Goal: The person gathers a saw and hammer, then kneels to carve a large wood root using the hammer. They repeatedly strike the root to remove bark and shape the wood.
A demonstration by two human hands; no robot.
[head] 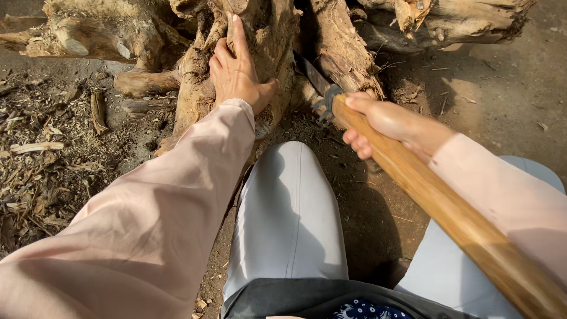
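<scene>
Wood (260, 53) lies knotty, stiff and probably heavy on the ground ahead of the knees, left hand (236, 71) pressed flat and open on it, right hand (384, 121) clamped high on the axe (449, 212) handle, near its blade, likely for short controlled strokes

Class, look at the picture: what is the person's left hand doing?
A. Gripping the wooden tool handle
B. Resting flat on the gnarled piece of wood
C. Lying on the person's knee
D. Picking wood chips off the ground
B. The left hand lies open against the gnarled wood, fingers spread, while the right hand grips the wooden handle of the tool.
</scene>
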